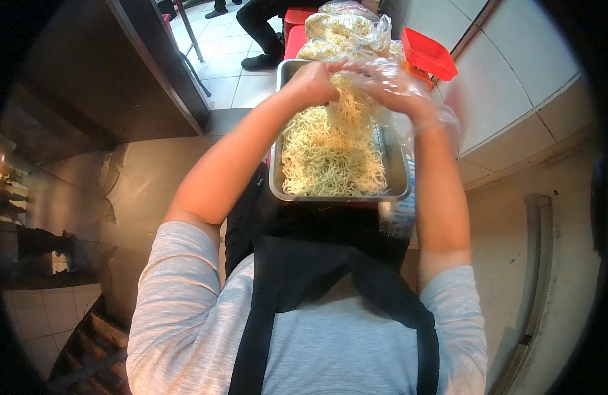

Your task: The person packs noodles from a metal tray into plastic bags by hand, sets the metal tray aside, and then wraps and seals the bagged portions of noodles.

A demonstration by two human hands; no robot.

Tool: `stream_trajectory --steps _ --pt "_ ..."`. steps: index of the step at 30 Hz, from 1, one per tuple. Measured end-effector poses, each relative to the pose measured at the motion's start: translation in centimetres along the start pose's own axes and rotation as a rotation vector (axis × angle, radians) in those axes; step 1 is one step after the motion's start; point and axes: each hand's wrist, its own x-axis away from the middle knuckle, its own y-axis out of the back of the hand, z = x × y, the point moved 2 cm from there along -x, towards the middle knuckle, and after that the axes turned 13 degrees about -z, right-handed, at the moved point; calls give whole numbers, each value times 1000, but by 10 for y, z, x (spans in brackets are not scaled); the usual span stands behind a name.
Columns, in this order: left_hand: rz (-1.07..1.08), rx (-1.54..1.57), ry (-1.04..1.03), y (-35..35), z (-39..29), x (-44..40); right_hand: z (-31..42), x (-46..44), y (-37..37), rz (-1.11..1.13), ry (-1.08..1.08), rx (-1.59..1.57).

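Observation:
Pale yellow curly noodles [333, 158] fill much of a rectangular metal tray [273, 168] in front of me. Above its far half, my left hand [314, 84] is closed at the edge of a clear plastic bag [376, 68]. Clear plastic covers my right hand [401, 92] down past the wrist; whether it is a glove or part of the bag I cannot tell. Its fingers curl over a clump of noodles [352, 102] between both hands, above the rest. Plastic glare partly hides the right fingertips.
Several clear bags of noodles [346, 29] are piled behind the tray. A red plastic basket [427, 52] sits beside them against the tiled wall [514, 72]. At the far left, another person's leg and dark shoe [260, 62] show. A dark panel [156, 59] stands left.

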Motion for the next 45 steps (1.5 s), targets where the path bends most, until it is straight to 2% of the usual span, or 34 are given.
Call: stream_trajectory --steps 2,6,8,10,13,14,17,21,24,27,30,33,34,35,37,40,42,43,45 --pt "78 314 195 1 -2 -3 -13 18 8 -146 -109 -192" --pt "80 527 223 6 -24 -3 -32 48 -10 -242 -370 -331" --pt "26 615 206 11 -33 -1 -29 63 -34 -339 -217 -265" --pt "-37 712 203 19 -42 3 -27 66 -77 -422 -185 -759" --pt "-84 419 157 34 -39 8 -36 62 -78 -254 -435 -829" --pt "-82 373 134 37 -31 9 -38 63 -72 -234 -439 -878" --pt "38 369 154 36 -25 21 -42 49 -47 -223 -180 -392" --pt "25 254 111 7 -15 30 7 42 -9 -162 -171 112" --pt "90 310 164 0 -16 34 22 39 1 -209 -102 -232" --pt "94 463 160 -3 -19 31 31 32 -2 -287 -99 -116" --pt "89 474 247 -9 -14 30 36 32 -7 -315 245 69" --pt "-95 259 221 -9 -6 34 14 21 -18 -696 275 76" --pt "-146 225 151 -13 11 31 42 30 11 -678 128 -20" --pt "-147 185 163 -16 28 27 43 30 32 -757 171 5" --pt "-144 103 183 -12 51 23 46 34 60 -872 62 -249" --pt "-117 170 231 4 44 31 61 46 70 -892 -399 -1088" --pt "-136 216 238 16 37 36 47 49 62 -812 -333 -510" --pt "-153 148 170 21 38 36 34 52 52 -758 -295 -225" --pt "-187 12 33 29 40 35 -14 55 8 -421 -266 -21"
